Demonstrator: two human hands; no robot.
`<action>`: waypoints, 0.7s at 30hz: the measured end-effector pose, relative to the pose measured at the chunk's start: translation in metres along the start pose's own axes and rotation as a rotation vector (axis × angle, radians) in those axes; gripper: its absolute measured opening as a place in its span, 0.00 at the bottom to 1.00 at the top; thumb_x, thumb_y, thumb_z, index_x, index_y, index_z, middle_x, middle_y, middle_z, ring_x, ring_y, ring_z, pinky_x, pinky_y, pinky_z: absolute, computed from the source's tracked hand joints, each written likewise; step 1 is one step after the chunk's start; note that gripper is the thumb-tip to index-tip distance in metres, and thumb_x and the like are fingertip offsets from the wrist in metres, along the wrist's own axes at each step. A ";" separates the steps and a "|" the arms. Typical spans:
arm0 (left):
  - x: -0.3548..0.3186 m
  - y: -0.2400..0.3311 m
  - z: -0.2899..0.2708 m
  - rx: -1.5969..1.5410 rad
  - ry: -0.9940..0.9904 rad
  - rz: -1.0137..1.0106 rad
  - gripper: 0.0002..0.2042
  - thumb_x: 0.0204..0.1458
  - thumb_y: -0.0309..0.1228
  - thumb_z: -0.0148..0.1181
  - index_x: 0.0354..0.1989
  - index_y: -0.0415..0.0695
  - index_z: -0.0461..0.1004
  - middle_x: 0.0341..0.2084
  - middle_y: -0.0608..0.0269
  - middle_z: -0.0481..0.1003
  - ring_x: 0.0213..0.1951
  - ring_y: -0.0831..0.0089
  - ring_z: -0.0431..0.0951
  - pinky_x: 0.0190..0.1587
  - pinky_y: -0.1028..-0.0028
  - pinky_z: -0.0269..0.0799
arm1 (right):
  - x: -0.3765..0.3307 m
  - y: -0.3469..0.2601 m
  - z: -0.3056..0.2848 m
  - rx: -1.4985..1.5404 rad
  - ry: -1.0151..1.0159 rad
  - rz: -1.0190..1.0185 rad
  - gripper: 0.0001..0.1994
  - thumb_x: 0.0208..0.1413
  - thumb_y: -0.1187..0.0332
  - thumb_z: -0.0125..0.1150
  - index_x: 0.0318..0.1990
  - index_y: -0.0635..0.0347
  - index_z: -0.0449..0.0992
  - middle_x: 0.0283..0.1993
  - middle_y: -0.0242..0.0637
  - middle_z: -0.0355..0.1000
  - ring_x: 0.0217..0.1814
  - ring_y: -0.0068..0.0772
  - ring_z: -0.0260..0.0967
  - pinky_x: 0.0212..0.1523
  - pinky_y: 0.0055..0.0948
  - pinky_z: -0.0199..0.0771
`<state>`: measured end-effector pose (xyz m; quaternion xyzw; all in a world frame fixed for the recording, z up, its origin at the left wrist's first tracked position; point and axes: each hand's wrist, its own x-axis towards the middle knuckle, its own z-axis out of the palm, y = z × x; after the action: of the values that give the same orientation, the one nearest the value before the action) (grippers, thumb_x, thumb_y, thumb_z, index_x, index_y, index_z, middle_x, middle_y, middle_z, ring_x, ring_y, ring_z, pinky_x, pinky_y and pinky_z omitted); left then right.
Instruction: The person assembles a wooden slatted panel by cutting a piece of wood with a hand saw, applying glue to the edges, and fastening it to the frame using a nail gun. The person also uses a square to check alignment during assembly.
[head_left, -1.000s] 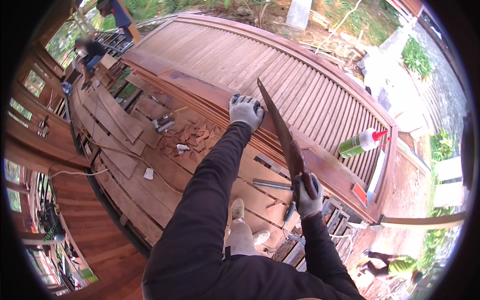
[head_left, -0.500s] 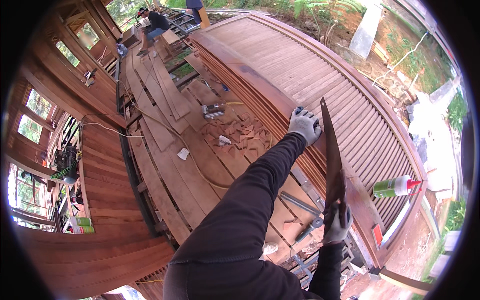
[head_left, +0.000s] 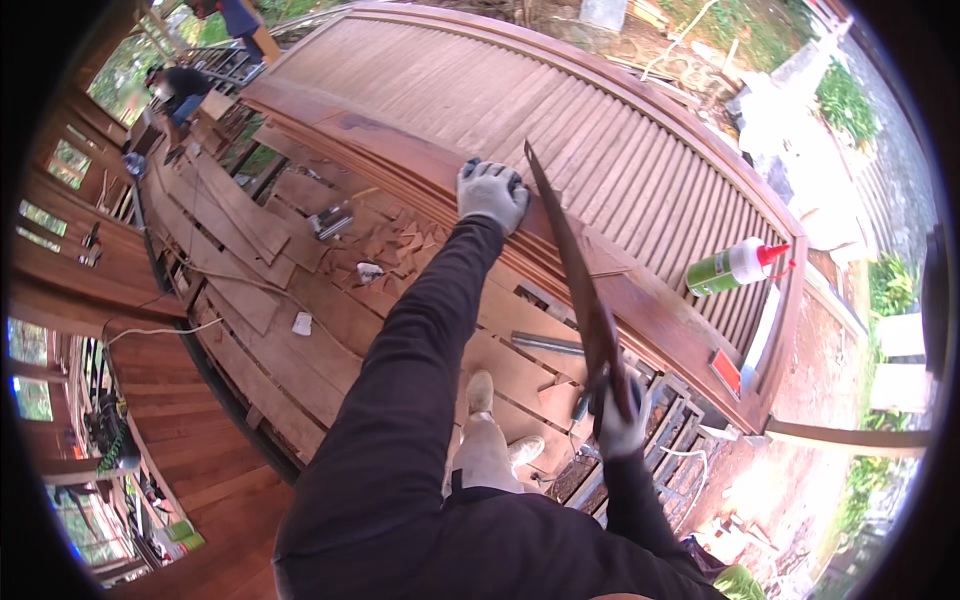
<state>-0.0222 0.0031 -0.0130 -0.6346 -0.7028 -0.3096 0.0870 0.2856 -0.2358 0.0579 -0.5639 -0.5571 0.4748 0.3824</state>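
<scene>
A large louvred wooden shutter (head_left: 440, 70) lies flat on a stack of similar reddish-brown frames. My left hand (head_left: 492, 195), in a grey glove, rests on its near frame rail with fingers curled down; anything beneath them is hidden. In my gloved right hand (head_left: 624, 425) is the handle of a handsaw (head_left: 582, 285). Its long brown blade slants across the near rail, with the narrow tip over the slats just right of my left hand. Beside the blade, a thin wood sliver (head_left: 610, 272) lies on the rail.
A green-and-white glue bottle (head_left: 725, 268) with a red nozzle lies on the slats, near a red rectangular piece (head_left: 725, 372). Triangular wood offcuts (head_left: 395, 250) and a nail gun (head_left: 330, 220) sit on the plank floor (head_left: 330, 350). Another person (head_left: 185, 85) crouches at the far left.
My view has swung, moving the shutter and both hands leftward in the picture. The saw now slants more, its handle farther from my left hand. My left hand stays on the rail.
</scene>
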 end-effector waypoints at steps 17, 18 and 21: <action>0.002 0.003 -0.009 -0.059 -0.006 -0.015 0.13 0.49 0.43 0.57 0.35 0.51 0.81 0.40 0.62 0.81 0.53 0.64 0.75 0.67 0.56 0.57 | -0.087 0.022 -0.039 -0.108 0.033 -0.057 0.06 0.59 0.71 0.58 0.38 0.64 0.79 0.29 0.36 0.76 0.29 0.27 0.75 0.31 0.29 0.73; 0.001 0.001 -0.013 -0.039 -0.049 -0.002 0.12 0.49 0.43 0.57 0.35 0.51 0.81 0.40 0.63 0.80 0.53 0.64 0.75 0.67 0.56 0.56 | -0.080 0.016 -0.037 -0.084 0.028 0.019 0.07 0.59 0.70 0.58 0.38 0.63 0.79 0.29 0.37 0.76 0.28 0.29 0.75 0.31 0.30 0.72; 0.002 0.004 -0.012 -0.009 -0.028 0.028 0.13 0.49 0.43 0.57 0.36 0.51 0.81 0.41 0.64 0.80 0.54 0.64 0.75 0.68 0.56 0.55 | -0.008 0.007 -0.001 0.035 -0.013 0.088 0.07 0.59 0.69 0.60 0.41 0.62 0.78 0.27 0.41 0.75 0.27 0.38 0.74 0.30 0.34 0.71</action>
<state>-0.0224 -0.0022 -0.0014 -0.6491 -0.6936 -0.3025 0.0785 0.2892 -0.2445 0.0525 -0.5780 -0.5259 0.5042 0.3675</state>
